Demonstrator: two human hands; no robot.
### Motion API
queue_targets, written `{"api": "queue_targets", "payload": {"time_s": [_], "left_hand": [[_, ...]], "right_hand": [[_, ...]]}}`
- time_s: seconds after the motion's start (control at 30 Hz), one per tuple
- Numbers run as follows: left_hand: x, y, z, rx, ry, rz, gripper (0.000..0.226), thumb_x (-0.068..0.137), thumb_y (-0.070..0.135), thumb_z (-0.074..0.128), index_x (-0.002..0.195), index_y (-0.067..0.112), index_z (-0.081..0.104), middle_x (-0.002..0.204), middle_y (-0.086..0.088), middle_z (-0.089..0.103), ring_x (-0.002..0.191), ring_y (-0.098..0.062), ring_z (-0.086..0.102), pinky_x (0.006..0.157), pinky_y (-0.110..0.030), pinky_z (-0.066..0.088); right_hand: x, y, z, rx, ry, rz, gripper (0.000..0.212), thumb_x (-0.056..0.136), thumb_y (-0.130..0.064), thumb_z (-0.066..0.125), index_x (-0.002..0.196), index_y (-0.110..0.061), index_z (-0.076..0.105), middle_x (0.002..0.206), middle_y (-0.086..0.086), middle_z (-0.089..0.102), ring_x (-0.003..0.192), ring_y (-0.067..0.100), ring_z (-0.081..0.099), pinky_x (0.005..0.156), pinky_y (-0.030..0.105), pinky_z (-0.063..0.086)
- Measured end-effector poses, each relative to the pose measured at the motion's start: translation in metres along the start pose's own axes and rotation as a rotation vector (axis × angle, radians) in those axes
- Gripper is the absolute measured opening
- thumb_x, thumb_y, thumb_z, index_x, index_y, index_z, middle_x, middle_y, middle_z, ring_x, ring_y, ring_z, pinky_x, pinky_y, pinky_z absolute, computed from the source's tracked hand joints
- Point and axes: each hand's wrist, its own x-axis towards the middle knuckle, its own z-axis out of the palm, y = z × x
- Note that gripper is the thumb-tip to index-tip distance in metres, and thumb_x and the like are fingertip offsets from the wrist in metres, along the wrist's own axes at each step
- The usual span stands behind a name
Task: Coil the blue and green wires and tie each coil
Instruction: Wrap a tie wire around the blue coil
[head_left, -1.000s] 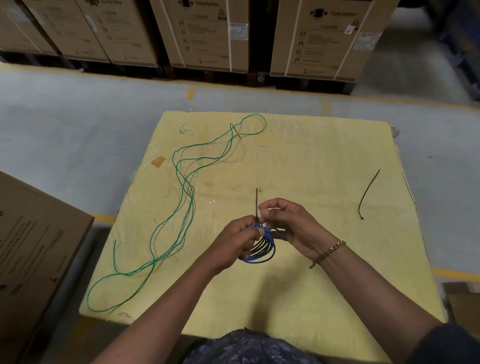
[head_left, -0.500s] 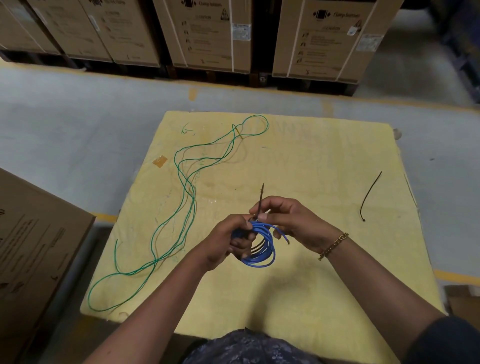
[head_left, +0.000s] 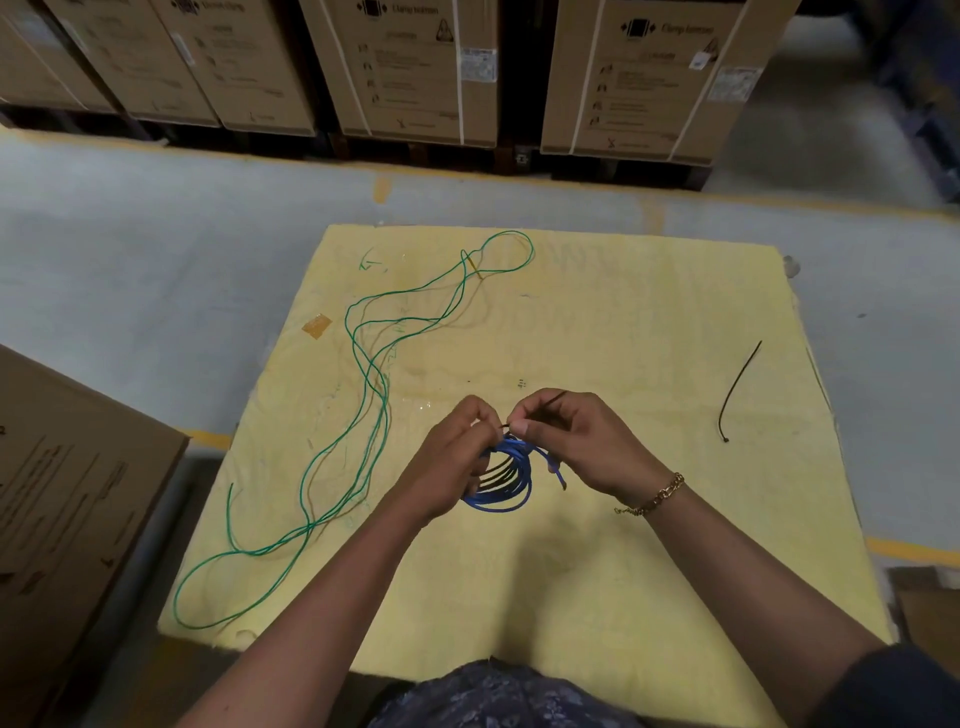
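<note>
**Centre of frame.** The small round blue wire coil (head_left: 501, 480), several turns of thin insulated wire, is held just above the pale yellow foam-covered table (head_left: 623, 597). Its free end trails off to the right, below the right hand. The left hand (head_left: 449, 462) has its fingers curled round the left side of the coil and grips the bundled turns. The right hand (head_left: 582, 441), with a gold chain bracelet (head_left: 654, 496) at the wrist, pinches a thin black plastic cable tie (head_left: 543, 408) between thumb and forefinger at the top of the coil. The tie's tail projects up and to the right past the knuckles. The fingers hide the tie's head, so I cannot tell whether it is threaded yet.

**Left half of frame.** The long thin green wire (head_left: 374, 395) lies loose and uncoiled, in slack bends running from the upper centre of the table to its lower left.

**Right of frame.** A second black cable tie (head_left: 737, 389) lies alone on the table, well apart from both hands.

**Background.** Brown cardboard cartons (head_left: 415, 67) are stacked along the top of the frame, and one more carton (head_left: 62, 493) sits at the lower left.

**Assessment.**
- The blue coil is formed and its tying is in hand. The green wire is not yet started.
- The blue wire looks light and springy, so the turns would likely fan out if the grip slackened. The hold belongs across all turns, close beside the tie point.
- The tie looks slim, smooth and fairly stiff. It is best taken near the tip for threading, then pulled by the tail.
- The green wire looks limp and prone to tangling, so it should be picked up by one end.
</note>
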Motion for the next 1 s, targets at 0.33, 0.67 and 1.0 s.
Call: {"api": "queue_targets", "payload": {"time_s": [0.33,0.67,1.0], "left_hand": [[-0.01,0.014,0.001,-0.193,-0.037,0.025,0.021,0.099,0.01,0.038,0.08,0.015,0.043,0.053,0.008,0.027,0.044,-0.011,0.019,0.054,-0.031,0.028],[-0.01,0.015,0.001,-0.371,-0.008,0.016,0.014,0.095,0.018,0.039,0.082,0.016,0.043,0.055,0.001,0.019,0.045,-0.015,0.013,0.051,-0.029,0.031],[-0.014,0.013,-0.004,-0.298,-0.047,0.067,0.008,0.088,0.022,0.045,0.09,0.015,0.042,0.053,0.009,0.028,0.043,-0.008,0.021,0.065,-0.049,0.013]], "right_hand": [[-0.006,-0.003,-0.002,0.474,-0.032,0.141,0.01,0.091,-0.009,0.065,0.095,-0.001,0.07,0.089,0.0,0.072,0.071,0.011,0.063,0.049,0.022,0.04],[-0.002,-0.01,0.01,0.601,0.132,0.118,0.014,0.099,-0.022,0.057,0.101,-0.014,0.068,0.094,0.003,0.073,0.063,0.011,0.053,0.05,0.023,0.031],[0.0,-0.009,-0.007,0.684,-0.201,0.159,0.029,0.094,-0.02,0.053,0.109,-0.007,0.074,0.1,0.004,0.065,0.074,0.014,0.049,0.052,0.025,0.032]]}}
